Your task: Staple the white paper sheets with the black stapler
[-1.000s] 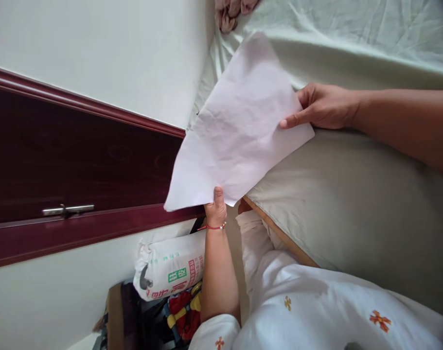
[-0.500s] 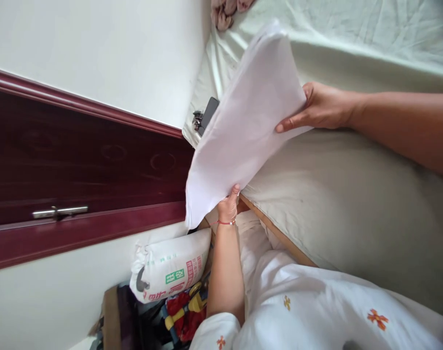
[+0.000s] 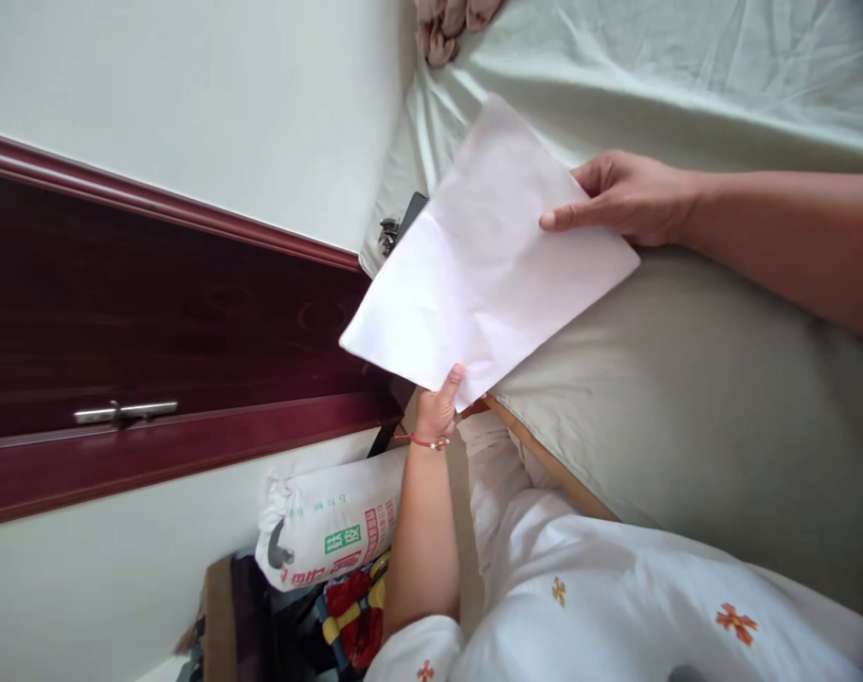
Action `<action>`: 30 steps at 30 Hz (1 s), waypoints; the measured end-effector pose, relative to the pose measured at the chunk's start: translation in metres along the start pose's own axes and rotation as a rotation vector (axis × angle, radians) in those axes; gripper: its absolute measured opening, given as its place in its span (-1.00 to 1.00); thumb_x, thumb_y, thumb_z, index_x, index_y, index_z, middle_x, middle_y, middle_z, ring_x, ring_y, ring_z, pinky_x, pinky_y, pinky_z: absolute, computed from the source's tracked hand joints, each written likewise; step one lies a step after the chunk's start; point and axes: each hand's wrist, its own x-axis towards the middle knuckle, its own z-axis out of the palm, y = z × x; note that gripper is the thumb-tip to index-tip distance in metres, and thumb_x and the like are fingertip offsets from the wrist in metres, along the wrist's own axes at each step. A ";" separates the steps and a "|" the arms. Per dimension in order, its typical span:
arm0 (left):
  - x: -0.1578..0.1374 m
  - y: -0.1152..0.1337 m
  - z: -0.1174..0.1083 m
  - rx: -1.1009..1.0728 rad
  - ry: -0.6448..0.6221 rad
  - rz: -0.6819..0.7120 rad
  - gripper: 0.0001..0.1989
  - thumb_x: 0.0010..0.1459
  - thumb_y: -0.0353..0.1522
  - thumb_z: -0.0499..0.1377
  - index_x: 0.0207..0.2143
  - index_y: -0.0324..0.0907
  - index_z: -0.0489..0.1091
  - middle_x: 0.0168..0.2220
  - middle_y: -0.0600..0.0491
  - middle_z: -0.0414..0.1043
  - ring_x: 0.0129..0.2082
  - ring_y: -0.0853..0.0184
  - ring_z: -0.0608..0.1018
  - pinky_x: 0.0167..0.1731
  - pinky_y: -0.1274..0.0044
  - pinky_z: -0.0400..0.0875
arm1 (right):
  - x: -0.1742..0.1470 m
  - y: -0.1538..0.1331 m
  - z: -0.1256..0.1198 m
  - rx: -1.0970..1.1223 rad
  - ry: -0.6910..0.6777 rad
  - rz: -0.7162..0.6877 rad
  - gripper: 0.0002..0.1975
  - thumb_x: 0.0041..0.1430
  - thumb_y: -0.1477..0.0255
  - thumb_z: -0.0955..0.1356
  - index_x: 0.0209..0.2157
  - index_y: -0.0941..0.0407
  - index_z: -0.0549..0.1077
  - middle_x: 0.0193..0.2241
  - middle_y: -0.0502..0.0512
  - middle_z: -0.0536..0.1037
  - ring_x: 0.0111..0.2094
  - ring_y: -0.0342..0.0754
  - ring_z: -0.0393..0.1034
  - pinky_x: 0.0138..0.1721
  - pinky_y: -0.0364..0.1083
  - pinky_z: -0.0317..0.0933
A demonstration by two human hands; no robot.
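A rectangular piece of white paper, slightly creased, is held tilted over the corner of the bed; I cannot tell how many sheets it has. My left hand, with a red bracelet at the wrist, is closed on the lower corner, its thumb on the front face and its fingers behind. From the right, my right hand pinches the upper right edge, thumb lying on the front. Its other fingers are mostly hidden behind the paper. Part of a dark phone-like object shows past the paper's left edge.
A pale green sheet covers the bed, with bunched pinkish cloth at its far end. To the left is a dark red door with a metal bolt. Below it lie a white printed sack and colourful items.
The paper has flattened and turned to show its whole face; its top corner has dropped and moved left. Both hands keep hold, the left moving slightly left and down.
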 end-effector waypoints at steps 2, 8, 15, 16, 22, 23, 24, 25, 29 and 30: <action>-0.003 0.013 -0.011 0.035 -0.100 -0.115 -0.14 -0.18 0.05 0.55 0.12 -0.17 0.53 -0.14 -0.11 0.67 -0.29 0.09 0.72 -0.29 0.23 0.73 | 0.002 0.000 -0.003 0.016 0.024 -0.051 -0.20 -0.22 0.05 0.68 0.03 0.14 0.57 0.02 0.17 0.63 -0.12 0.03 0.55 -0.08 -0.03 0.52; 0.004 0.037 -0.036 0.193 -0.430 -0.284 -0.17 -0.22 -0.03 0.58 0.07 -0.25 0.57 -0.28 -0.15 0.68 -0.44 0.14 0.67 -0.40 0.29 0.68 | 0.005 -0.002 -0.005 -0.153 -0.025 -0.067 -0.45 0.16 0.26 0.57 0.14 0.15 0.54 -0.06 0.13 0.65 -0.11 -0.13 0.52 -0.02 -0.18 0.38; 0.034 0.061 -0.016 0.319 -0.725 -0.263 -0.44 -0.17 -0.10 0.57 -0.17 -0.26 0.68 -0.17 -0.22 0.70 -0.17 0.03 0.72 -0.13 0.28 0.68 | 0.004 -0.007 -0.010 -0.696 -0.229 -0.020 -0.47 0.25 0.02 0.47 0.14 0.01 0.61 -0.02 0.03 0.66 -0.03 -0.05 0.52 0.01 -0.13 0.29; 0.038 0.065 -0.011 0.328 -0.772 -0.265 -0.48 -0.15 -0.12 0.57 -0.17 -0.24 0.68 -0.18 -0.20 0.70 -0.14 0.03 0.72 -0.11 0.28 0.67 | 0.003 -0.008 -0.010 -0.692 -0.251 -0.010 -0.47 0.25 0.01 0.46 0.11 0.02 0.62 -0.03 0.02 0.66 -0.05 -0.07 0.52 -0.02 -0.14 0.29; 0.057 0.076 0.014 0.403 -0.878 -0.360 -0.53 -0.27 -0.28 0.61 -0.24 -0.24 0.68 -0.27 -0.18 0.68 -0.25 0.02 0.73 -0.25 0.29 0.67 | 0.001 -0.006 -0.005 -0.666 -0.315 -0.002 -0.52 0.20 0.01 0.47 -0.07 0.09 0.67 -0.28 0.00 0.64 -0.28 -0.17 0.47 -0.18 -0.17 0.25; 0.059 0.074 0.016 0.407 -0.883 -0.369 -0.53 -0.27 -0.29 0.61 -0.24 -0.24 0.68 -0.27 -0.19 0.68 -0.26 0.02 0.73 -0.25 0.28 0.67 | 0.003 -0.004 -0.004 -0.686 -0.307 -0.020 -0.57 0.20 0.04 0.47 -0.10 0.09 0.68 -0.31 -0.02 0.63 -0.30 -0.18 0.45 -0.20 -0.17 0.25; 0.061 0.072 0.018 0.408 -0.886 -0.366 -0.54 -0.25 -0.29 0.61 -0.24 -0.23 0.68 -0.25 -0.19 0.69 -0.26 0.03 0.72 -0.24 0.29 0.66 | 0.005 -0.001 -0.004 -0.716 -0.297 -0.039 -0.60 0.22 0.06 0.46 -0.13 0.08 0.68 -0.34 -0.03 0.62 -0.32 -0.18 0.44 -0.21 -0.16 0.24; 0.063 0.069 0.019 0.407 -0.882 -0.353 -0.54 -0.23 -0.28 0.60 -0.23 -0.22 0.68 -0.22 -0.19 0.69 -0.25 0.06 0.72 -0.22 0.30 0.66 | 0.007 0.001 -0.004 -0.757 -0.281 -0.055 -0.64 0.23 0.09 0.44 -0.15 0.07 0.68 -0.37 -0.04 0.60 -0.35 -0.18 0.41 -0.23 -0.15 0.23; 0.063 0.057 0.022 0.314 -0.731 -0.324 -0.53 -0.22 -0.20 0.60 -0.25 -0.25 0.68 -0.21 -0.17 0.70 -0.30 0.21 0.69 -0.22 0.43 0.60 | 0.014 0.006 -0.007 -0.902 -0.169 -0.097 -0.70 0.26 0.13 0.39 -0.24 0.05 0.66 -0.43 -0.07 0.53 -0.41 -0.18 0.29 -0.26 -0.12 0.15; 0.062 0.054 0.022 0.269 -0.676 -0.336 -0.52 -0.24 -0.18 0.60 -0.29 -0.27 0.67 -0.27 -0.15 0.69 -0.35 0.25 0.67 -0.26 0.46 0.58 | 0.016 0.006 -0.008 -0.913 -0.149 -0.104 -0.70 0.25 0.13 0.40 -0.25 0.05 0.65 -0.44 -0.07 0.52 -0.42 -0.18 0.28 -0.26 -0.12 0.14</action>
